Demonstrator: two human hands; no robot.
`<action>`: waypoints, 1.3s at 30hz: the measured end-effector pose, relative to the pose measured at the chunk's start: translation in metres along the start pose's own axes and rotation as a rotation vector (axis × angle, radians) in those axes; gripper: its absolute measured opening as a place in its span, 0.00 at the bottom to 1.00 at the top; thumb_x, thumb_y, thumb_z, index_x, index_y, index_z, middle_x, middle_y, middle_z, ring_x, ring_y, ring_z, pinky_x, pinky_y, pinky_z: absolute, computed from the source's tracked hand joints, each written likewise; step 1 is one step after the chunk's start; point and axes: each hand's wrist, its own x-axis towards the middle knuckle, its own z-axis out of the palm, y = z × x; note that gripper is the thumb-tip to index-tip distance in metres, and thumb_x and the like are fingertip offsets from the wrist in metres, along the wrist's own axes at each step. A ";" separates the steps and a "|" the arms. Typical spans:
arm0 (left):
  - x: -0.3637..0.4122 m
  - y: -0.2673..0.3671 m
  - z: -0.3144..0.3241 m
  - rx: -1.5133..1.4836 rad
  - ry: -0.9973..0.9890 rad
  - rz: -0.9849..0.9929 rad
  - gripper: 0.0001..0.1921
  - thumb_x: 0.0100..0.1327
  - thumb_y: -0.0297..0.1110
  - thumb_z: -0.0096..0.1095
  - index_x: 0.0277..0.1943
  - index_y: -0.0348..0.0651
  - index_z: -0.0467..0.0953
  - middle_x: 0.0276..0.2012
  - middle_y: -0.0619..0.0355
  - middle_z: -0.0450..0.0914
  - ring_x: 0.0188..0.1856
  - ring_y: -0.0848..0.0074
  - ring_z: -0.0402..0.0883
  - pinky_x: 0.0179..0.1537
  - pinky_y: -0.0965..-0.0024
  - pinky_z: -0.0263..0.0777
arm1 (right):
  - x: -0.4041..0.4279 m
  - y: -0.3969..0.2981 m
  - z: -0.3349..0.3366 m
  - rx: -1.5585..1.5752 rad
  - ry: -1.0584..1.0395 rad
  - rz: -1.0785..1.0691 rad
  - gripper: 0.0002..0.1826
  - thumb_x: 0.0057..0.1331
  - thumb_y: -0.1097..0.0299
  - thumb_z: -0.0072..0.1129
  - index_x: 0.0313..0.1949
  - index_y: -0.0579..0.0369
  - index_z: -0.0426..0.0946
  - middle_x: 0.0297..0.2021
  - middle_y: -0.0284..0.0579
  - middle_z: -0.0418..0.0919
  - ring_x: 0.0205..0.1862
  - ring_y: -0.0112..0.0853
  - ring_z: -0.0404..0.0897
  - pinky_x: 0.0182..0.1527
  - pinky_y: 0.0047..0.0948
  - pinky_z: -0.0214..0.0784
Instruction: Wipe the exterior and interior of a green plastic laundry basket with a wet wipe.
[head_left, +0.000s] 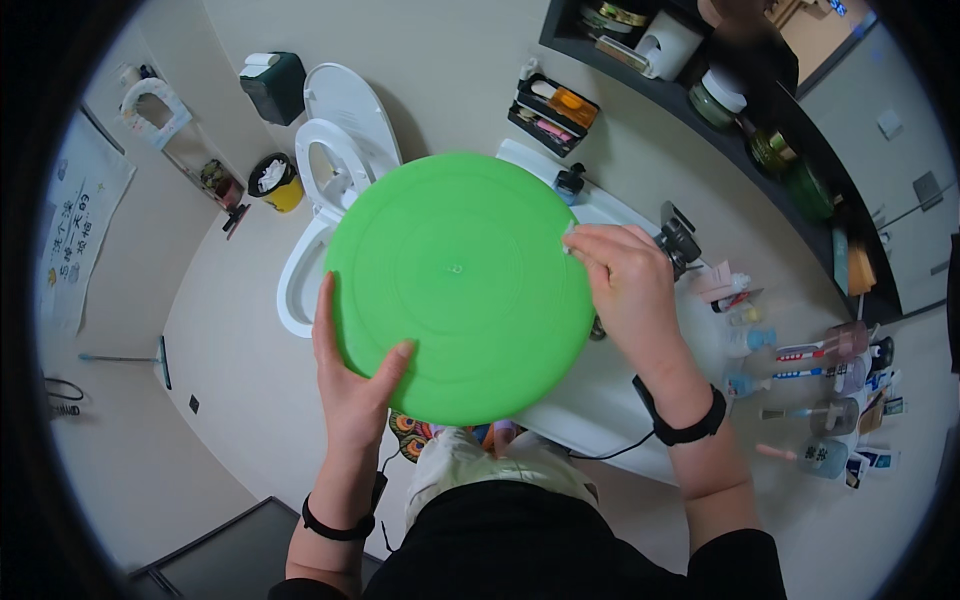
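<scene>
A green plastic flying disc (461, 292) is held up before me, over the floor and the edge of the washbasin. My left hand (360, 367) grips its lower left rim, the thumb on the upper face and the fingers along the edge. My right hand (626, 277) pinches a small crumpled white piece, perhaps tissue (568, 238), against the disc's right edge. Black bands circle both wrists. Beyond my right hand stands a dark faucet (677, 240) at the white washbasin (600, 405), which the disc partly covers.
A toilet (298, 300) with raised lid and a yellow-black waste bin (281, 187) stand at the upper left. Toiletries, including a blue-capped bottle (750, 340), and wall-held cups with toothbrushes (799, 352) are at the right. A dark shelf (810, 247) curves above. A soap dispenser (570, 184) stands behind the disc.
</scene>
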 end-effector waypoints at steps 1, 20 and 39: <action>0.001 -0.002 -0.002 0.036 0.001 0.015 0.51 0.53 0.31 0.75 0.79 0.43 0.53 0.71 0.44 0.62 0.72 0.57 0.66 0.72 0.54 0.63 | 0.006 0.001 0.001 -0.013 -0.040 -0.010 0.12 0.58 0.81 0.60 0.40 0.59 0.88 0.41 0.48 0.87 0.43 0.45 0.84 0.48 0.39 0.78; -0.004 0.003 0.000 0.342 0.008 0.083 0.53 0.55 0.45 0.78 0.79 0.43 0.53 0.74 0.33 0.52 0.73 0.42 0.55 0.71 0.43 0.52 | 0.123 -0.036 0.042 -0.301 -0.627 0.070 0.19 0.64 0.79 0.53 0.54 0.61 0.82 0.42 0.64 0.83 0.47 0.55 0.84 0.53 0.44 0.76; 0.000 0.004 -0.014 0.172 -0.104 0.060 0.53 0.48 0.40 0.82 0.77 0.48 0.58 0.74 0.28 0.49 0.72 0.37 0.51 0.71 0.37 0.48 | 0.108 -0.119 0.090 0.008 -0.602 -0.365 0.17 0.59 0.82 0.57 0.47 0.61 0.86 0.45 0.53 0.87 0.44 0.48 0.84 0.52 0.42 0.78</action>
